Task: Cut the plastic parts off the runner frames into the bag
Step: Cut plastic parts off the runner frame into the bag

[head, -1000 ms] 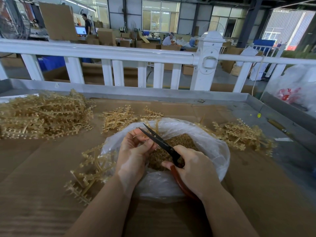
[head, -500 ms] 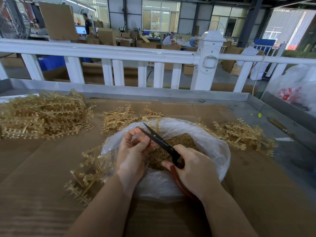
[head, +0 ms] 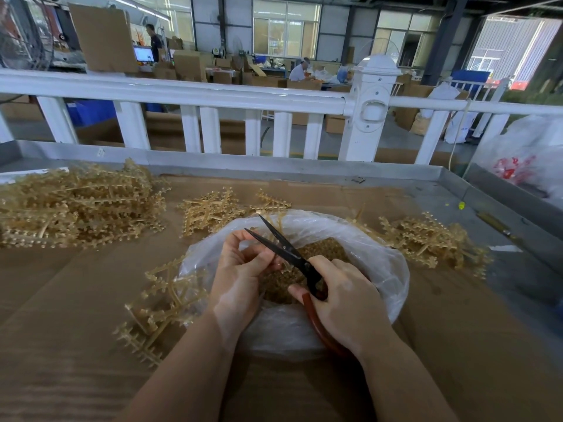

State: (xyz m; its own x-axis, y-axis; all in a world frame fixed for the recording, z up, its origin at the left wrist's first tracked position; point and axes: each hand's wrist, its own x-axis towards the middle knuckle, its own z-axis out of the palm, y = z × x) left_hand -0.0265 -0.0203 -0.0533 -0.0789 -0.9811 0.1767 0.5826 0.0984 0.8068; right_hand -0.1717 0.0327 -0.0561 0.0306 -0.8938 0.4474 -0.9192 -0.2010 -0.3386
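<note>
The left hand [head: 240,269] seems to pinch a runner frame over the bag [head: 380,269]; fingers should stay clear. The right hand [head: 344,293] grips open scissors [head: 283,248].

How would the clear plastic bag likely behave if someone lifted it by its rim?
The bag is thin crinkled film, so it would probably sag and fold. The heap of cut parts inside likely pulls the bottom down. Tilted, the loose parts could spill.

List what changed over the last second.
The black scissors with red-brown handles opened wider in the right hand. The left hand fingers shifted slightly on the tan runner piece. The clear plastic bag and tan runner frame piles stayed put.
</note>
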